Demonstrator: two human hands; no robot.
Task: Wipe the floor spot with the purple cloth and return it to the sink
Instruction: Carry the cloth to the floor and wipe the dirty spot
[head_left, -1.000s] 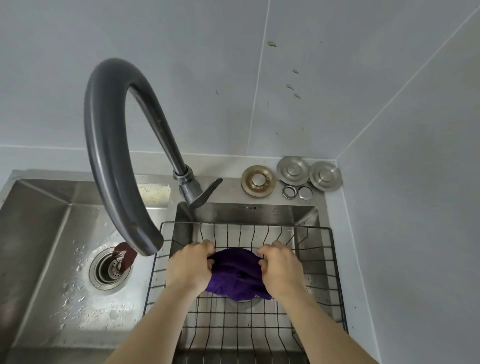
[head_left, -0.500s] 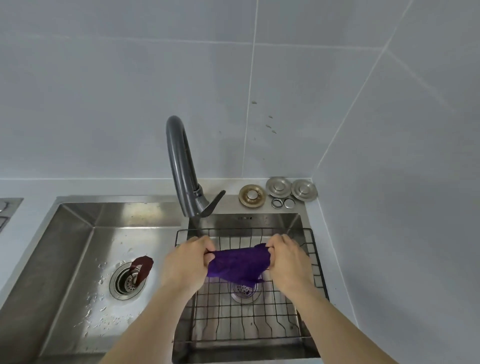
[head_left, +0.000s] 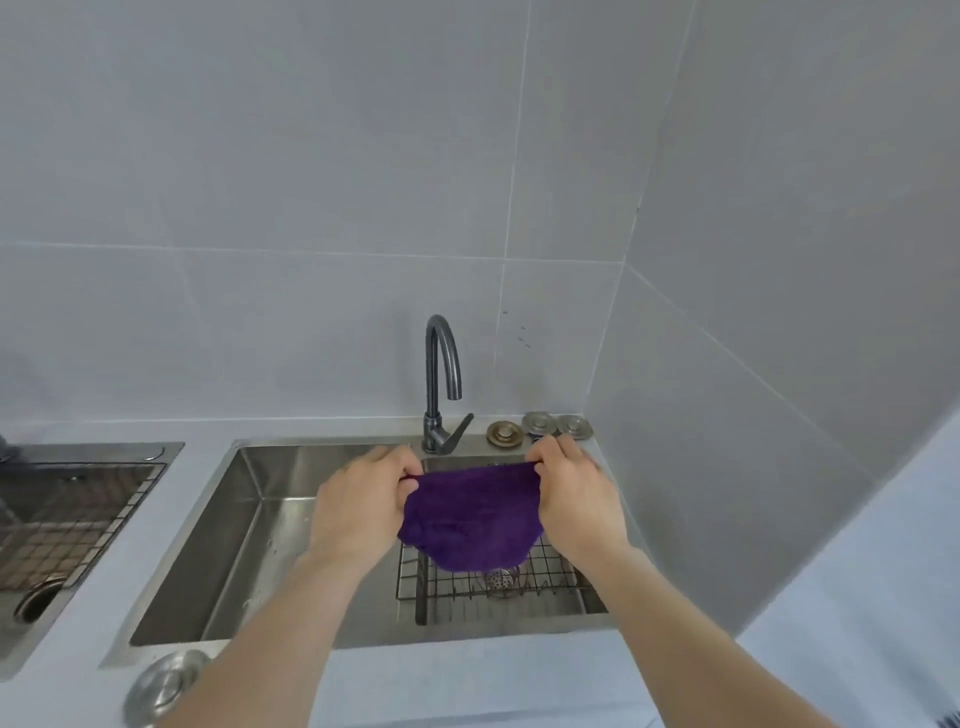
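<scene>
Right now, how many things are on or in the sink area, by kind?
Purple cloth: 1
Hands gripping it: 2 (left hand, right hand)
Faucet: 1
Wire rack: 1
Round metal drain covers: 4 ()
Total: 9

Left hand (head_left: 363, 506): bare, no glove, no ring or watch seen.
Right hand (head_left: 576, 501): bare, no glove, no ring or watch seen.
Left forearm (head_left: 270, 639): bare all the way to the bottom edge of the view, no sleeve on it.
Right forearm (head_left: 685, 639): bare likewise, no sleeve or band.
Fingers (head_left: 389, 460): curled, nails mostly hidden.
Clothing: none visible on either arm.
</scene>
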